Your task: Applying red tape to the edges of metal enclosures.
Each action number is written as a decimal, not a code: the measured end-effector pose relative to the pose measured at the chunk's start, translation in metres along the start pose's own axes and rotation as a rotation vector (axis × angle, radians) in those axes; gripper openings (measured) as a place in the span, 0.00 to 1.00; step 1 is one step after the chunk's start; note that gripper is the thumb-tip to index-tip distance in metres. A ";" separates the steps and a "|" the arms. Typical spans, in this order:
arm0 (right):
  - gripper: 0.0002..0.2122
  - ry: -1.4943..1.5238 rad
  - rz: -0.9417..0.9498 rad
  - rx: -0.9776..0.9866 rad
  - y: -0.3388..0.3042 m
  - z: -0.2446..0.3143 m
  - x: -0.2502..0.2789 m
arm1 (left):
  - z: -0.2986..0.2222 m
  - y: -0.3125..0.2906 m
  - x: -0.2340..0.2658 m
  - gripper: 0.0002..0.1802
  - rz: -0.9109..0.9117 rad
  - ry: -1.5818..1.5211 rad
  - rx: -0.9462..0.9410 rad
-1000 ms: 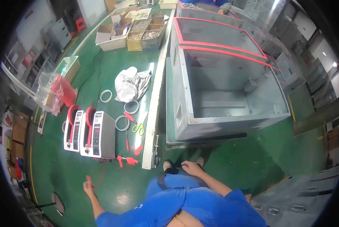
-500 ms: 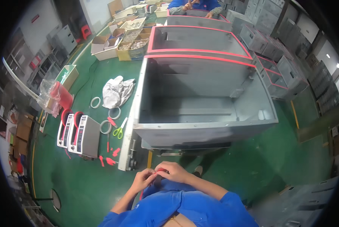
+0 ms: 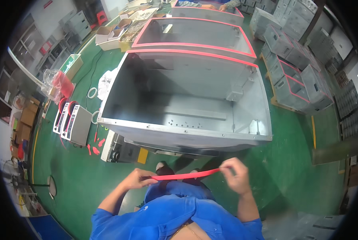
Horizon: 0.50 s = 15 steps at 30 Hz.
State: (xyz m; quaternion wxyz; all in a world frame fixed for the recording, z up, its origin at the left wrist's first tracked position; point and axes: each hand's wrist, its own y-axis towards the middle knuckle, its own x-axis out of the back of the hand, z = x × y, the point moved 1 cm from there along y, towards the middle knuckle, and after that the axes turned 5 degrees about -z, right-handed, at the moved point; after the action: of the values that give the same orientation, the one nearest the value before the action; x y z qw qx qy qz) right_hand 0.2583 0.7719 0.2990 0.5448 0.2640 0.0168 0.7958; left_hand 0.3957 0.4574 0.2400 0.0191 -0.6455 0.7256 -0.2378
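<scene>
Red strip (image 3: 185, 175), seemingly tape, stretched between both hands.

the cabinet (image 3: 187, 100) stands at twelve o'clock before the person, a second cabinet (image 3: 195, 34) just behind it. the strip (image 3: 185, 175) stretches between left hand (image 3: 137, 180) and right hand (image 3: 237, 176), near the cabinet's front edge. two boxes (image 3: 71, 123) lie at ten o'clock on the floor (image 3: 79, 172); stacked housings (image 3: 299, 76) at two o'clock.

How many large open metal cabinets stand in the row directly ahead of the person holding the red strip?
3. The nearest cabinet is just ahead of the hands, the second cabinet behind it, and the third cabinet at the top edge, partly cut off. More may be hidden beyond.
</scene>
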 end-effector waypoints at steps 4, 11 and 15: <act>0.03 0.096 -0.234 -0.138 0.006 -0.006 0.061 | -0.011 -0.009 0.033 0.12 -0.092 0.171 -0.040; 0.02 0.089 -0.364 -0.095 0.023 0.001 0.104 | -0.047 -0.018 0.100 0.06 -0.280 0.334 -0.194; 0.02 0.089 -0.412 -0.116 0.034 -0.001 0.107 | -0.060 -0.017 0.128 0.05 -0.386 0.385 -0.264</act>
State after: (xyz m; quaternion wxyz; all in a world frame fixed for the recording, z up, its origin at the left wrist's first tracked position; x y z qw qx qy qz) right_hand 0.2003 0.8522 0.3514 0.7089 0.1879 0.0487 0.6781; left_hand 0.3702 0.3551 0.3355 -0.2482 -0.7115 0.6044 -0.2587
